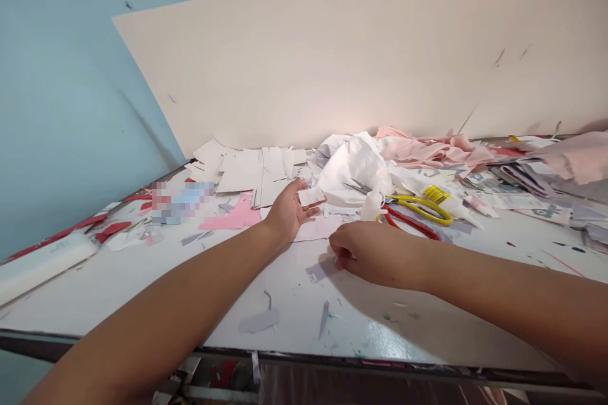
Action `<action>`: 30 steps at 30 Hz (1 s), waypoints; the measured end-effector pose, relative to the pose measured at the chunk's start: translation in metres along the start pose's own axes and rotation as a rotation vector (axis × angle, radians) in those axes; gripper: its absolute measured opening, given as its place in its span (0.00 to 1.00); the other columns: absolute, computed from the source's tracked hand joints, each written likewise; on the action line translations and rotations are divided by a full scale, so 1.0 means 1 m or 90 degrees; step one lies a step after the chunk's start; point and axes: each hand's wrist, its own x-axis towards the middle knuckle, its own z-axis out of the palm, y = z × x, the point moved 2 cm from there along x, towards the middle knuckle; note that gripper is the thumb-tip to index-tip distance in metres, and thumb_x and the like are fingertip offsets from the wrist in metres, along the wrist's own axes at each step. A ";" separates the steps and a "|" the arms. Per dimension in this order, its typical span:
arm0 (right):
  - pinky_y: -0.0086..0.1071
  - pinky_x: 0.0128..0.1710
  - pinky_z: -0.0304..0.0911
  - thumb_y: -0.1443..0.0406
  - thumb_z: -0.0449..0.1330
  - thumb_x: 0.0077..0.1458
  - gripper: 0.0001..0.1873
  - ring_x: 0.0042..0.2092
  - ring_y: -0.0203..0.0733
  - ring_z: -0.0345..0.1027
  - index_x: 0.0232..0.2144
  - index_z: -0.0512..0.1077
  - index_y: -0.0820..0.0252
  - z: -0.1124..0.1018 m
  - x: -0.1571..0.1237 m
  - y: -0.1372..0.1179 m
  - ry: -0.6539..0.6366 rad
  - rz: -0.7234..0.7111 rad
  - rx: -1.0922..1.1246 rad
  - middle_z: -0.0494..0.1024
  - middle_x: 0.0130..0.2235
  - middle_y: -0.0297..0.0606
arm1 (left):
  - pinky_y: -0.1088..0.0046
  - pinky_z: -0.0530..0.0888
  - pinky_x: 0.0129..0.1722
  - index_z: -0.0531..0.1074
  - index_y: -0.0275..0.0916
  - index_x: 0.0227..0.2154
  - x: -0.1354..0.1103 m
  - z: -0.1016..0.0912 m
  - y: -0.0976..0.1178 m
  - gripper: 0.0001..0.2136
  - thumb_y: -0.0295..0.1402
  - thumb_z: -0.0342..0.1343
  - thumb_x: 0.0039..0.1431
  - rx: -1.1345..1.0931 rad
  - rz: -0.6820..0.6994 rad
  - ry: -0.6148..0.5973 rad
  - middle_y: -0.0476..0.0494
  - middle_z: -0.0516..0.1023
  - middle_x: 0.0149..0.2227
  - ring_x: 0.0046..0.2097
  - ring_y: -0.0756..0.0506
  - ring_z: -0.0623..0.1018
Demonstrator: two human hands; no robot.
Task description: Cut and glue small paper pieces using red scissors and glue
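Now the left hand (285, 212) is out over the middle of the worktop (427, 323). Its grip pinches a little white paper piece (311, 196) between thumb and fingers, a bit above the top. The right hand (375, 256) lies just beside it, nearer the front edge, with knuckles up and fingers curled under. I cannot tell if its grip has anything in it. A grey paper scrap (319, 270) lies flat on the worktop right by those fingers. Just behind the right hand lie scissors (446, 220) with yellow and red handles. A small white bottle (372, 204) stands by them, and what is in it does not show. Along the back edge lie white cards (251, 171), a crumpled white sheet (354, 168) and pink paper (427, 150). A long white roll (42, 262) lies at the left edge.
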 end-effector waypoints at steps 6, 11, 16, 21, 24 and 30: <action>0.28 0.24 0.54 0.58 0.48 0.54 0.16 0.27 0.36 0.65 0.23 0.71 0.56 -0.011 -0.019 0.013 -0.039 0.006 0.096 0.75 0.28 0.35 | 0.58 0.67 0.43 0.62 0.40 0.36 0.000 -0.001 -0.001 0.16 0.46 0.49 0.50 0.019 -0.041 -0.064 0.37 0.72 0.43 0.43 0.38 0.76; 0.28 0.25 0.55 0.66 0.50 0.52 0.12 0.31 0.37 0.67 0.37 0.70 0.54 -0.013 -0.016 0.021 0.115 0.044 0.056 0.75 0.34 0.35 | 0.56 0.67 0.44 0.62 0.40 0.37 -0.001 0.001 0.000 0.17 0.47 0.49 0.50 0.028 -0.032 -0.086 0.37 0.74 0.42 0.43 0.37 0.76; 0.30 0.28 0.56 0.74 0.49 0.47 0.16 0.36 0.43 0.68 0.37 0.70 0.57 -0.003 0.008 0.014 0.090 0.072 -0.055 0.73 0.39 0.40 | 0.64 0.70 0.40 0.62 0.40 0.35 -0.002 0.002 0.005 0.12 0.42 0.48 0.53 0.050 0.017 0.057 0.40 0.73 0.42 0.40 0.41 0.77; 0.32 0.27 0.56 0.75 0.52 0.44 0.13 0.38 0.48 0.67 0.34 0.69 0.63 -0.004 0.039 -0.007 0.035 0.083 -0.067 0.73 0.37 0.45 | 0.70 0.73 0.35 0.60 0.40 0.39 0.009 -0.008 0.012 0.11 0.38 0.46 0.54 0.036 0.115 0.155 0.41 0.69 0.46 0.37 0.46 0.77; 0.32 0.32 0.58 0.73 0.52 0.46 0.13 0.45 0.49 0.63 0.35 0.70 0.63 -0.001 0.056 -0.010 0.021 0.069 -0.054 0.73 0.38 0.46 | 0.72 0.73 0.34 0.61 0.40 0.39 0.017 -0.016 0.015 0.11 0.38 0.47 0.54 0.031 0.151 0.166 0.41 0.65 0.48 0.37 0.47 0.77; 0.37 0.37 0.59 0.70 0.55 0.44 0.20 0.51 0.56 0.57 0.43 0.67 0.64 -0.004 0.074 -0.009 -0.012 0.104 -0.028 0.71 0.45 0.50 | 0.74 0.73 0.31 0.62 0.41 0.36 0.027 -0.024 0.017 0.09 0.37 0.48 0.53 0.044 0.174 0.180 0.43 0.65 0.48 0.35 0.49 0.77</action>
